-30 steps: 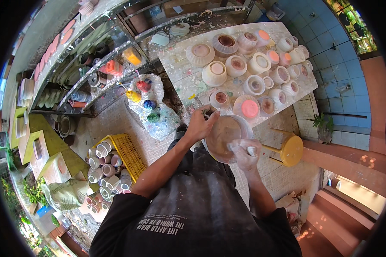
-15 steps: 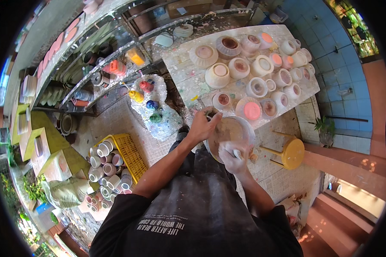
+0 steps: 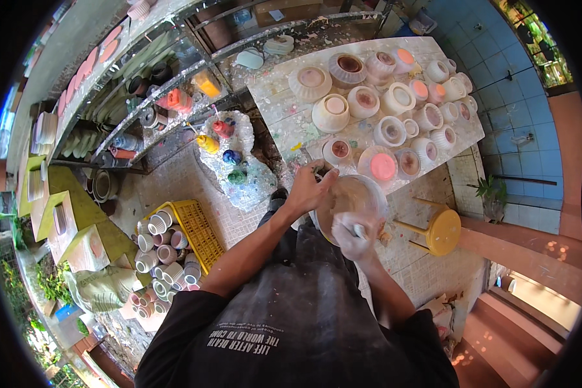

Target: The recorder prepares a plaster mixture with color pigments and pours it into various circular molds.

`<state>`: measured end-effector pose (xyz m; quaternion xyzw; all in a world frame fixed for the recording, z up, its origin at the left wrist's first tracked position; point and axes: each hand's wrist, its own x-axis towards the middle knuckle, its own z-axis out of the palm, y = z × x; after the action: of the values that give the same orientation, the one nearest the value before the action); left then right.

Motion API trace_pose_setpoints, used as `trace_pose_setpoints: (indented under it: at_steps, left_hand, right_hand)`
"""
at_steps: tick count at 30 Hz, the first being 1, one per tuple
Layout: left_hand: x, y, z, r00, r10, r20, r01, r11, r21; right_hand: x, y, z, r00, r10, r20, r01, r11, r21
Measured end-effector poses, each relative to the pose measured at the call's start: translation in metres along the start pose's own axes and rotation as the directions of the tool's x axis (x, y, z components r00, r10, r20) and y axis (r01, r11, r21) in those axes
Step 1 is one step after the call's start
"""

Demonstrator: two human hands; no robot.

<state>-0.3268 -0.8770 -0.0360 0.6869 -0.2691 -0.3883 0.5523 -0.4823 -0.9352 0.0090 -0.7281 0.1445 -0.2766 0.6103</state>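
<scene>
Two hands on one round pale ceramic bowl (image 3: 350, 202), held just below the paint-splattered white table edge (image 3: 291, 110). Left hand (image 3: 310, 189) clamps its left rim; right hand (image 3: 355, 234), paint-coated, grips the near rim. Yellow round stool (image 3: 443, 231) just right.

Blue tiled wall (image 3: 530, 123), sunlit floor

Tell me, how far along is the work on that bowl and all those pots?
Done, it seems: several pots on the table already show pink or brownish insides. In hand: the left hand steadies a bowl by its rim while the right hand, pale with coating, works at its near edge. Left: many white pots, on the table and by the yellow crate, look untouched.
</scene>
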Motion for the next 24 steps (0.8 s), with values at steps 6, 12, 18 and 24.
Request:
trace_pose_setpoints:
  at_steps: [6,12,18,24]
  left_hand:
    - [0.002,0.000,0.003,1.000,0.024,-0.008,-0.024,1.000,0.000]
    - [0.004,0.002,0.002,0.998,-0.054,0.034,0.057,0.996,-0.075]
    - [0.002,-0.002,0.005,0.999,0.046,-0.015,-0.047,0.999,-0.007]
    - [0.001,-0.003,0.003,1.000,-0.003,-0.014,0.002,1.000,-0.030]
  right_hand:
    - [0.030,0.006,-0.026,0.950,0.034,-0.310,-0.058,0.996,-0.069]
    - [0.011,0.019,0.031,0.910,0.308,-0.279,-0.094,0.806,0.584]
    - [-0.001,0.008,-0.027,0.991,0.021,-0.135,-0.011,0.997,0.073]
    - [0.041,-0.006,0.012,0.943,0.045,-0.331,-0.118,0.972,-0.204]
